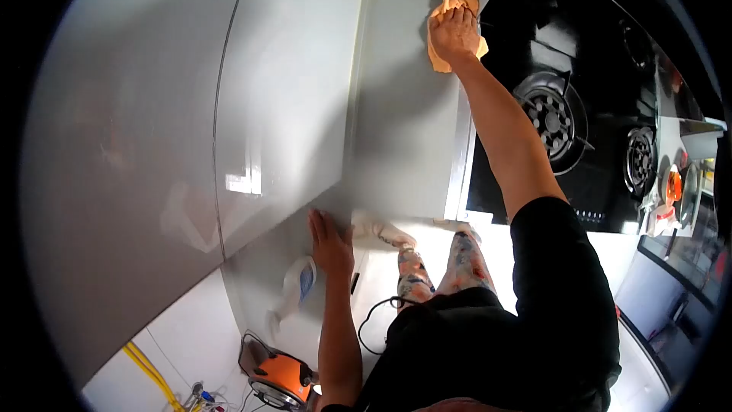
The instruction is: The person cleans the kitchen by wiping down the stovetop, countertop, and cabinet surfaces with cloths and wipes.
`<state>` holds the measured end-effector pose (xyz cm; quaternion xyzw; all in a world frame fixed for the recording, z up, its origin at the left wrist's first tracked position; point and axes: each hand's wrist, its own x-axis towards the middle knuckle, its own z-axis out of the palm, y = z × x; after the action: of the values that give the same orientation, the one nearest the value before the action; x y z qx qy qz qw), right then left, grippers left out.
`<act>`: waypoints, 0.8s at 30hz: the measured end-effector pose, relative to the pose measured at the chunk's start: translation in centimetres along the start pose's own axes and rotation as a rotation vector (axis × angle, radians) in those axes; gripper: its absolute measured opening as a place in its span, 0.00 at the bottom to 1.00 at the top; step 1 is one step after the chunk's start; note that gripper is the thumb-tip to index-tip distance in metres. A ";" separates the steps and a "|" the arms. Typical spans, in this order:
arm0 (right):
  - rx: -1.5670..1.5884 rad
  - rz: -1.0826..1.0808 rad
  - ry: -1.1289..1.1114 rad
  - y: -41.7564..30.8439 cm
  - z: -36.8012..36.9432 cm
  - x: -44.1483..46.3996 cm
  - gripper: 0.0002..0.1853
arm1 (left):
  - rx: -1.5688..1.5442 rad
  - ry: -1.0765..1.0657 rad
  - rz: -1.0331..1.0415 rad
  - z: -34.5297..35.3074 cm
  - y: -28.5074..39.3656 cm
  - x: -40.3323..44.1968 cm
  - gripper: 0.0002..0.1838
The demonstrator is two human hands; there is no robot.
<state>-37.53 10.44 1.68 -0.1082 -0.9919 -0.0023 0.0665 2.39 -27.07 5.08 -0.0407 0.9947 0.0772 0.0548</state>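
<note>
My right hand (456,30) presses down on a crumpled orange cloth (441,58), which lies on the grey counter strip (400,122) at its far end, against the edge of the black gas stove (602,46). Part of the cloth sticks out around my fingers and palm. Lower down, my left hand (332,247) rests with outstretched fingers on the grey surface near the corner of the pale glossy wall panel (297,69). It holds nothing. A white object with a blue patch (300,284) lies just left of that wrist.
Burners with metal grates (550,116) stand on the stove, right of my forearm. An orange and black appliance (282,378) with a cord sits at the lower left, near yellow cables (152,375). Several bottles and dishes are at the far right, including an orange bottle (673,185).
</note>
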 end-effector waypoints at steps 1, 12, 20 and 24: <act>-0.002 -0.003 -0.022 -0.4 -0.8 -1.6 0.35 | 0.007 0.013 0.013 0.0 -0.1 -0.2 0.42; 0.139 -0.288 -0.086 -3.1 -5.2 -25.6 0.34 | 0.070 0.033 0.049 0.7 -0.3 -0.1 0.44; 0.190 -0.312 -0.056 -1.1 -5.7 -33.7 0.29 | 0.040 0.018 0.063 1.0 -0.9 -0.2 0.43; 0.204 -0.131 0.123 -0.1 -3.6 -23.3 0.27 | 0.025 -0.003 0.013 0.1 -0.3 -0.3 0.43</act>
<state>-14.57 5.31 2.16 -0.0354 -0.9860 0.0876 0.1376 2.76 -27.29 4.97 -0.0335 0.9957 0.0650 0.0562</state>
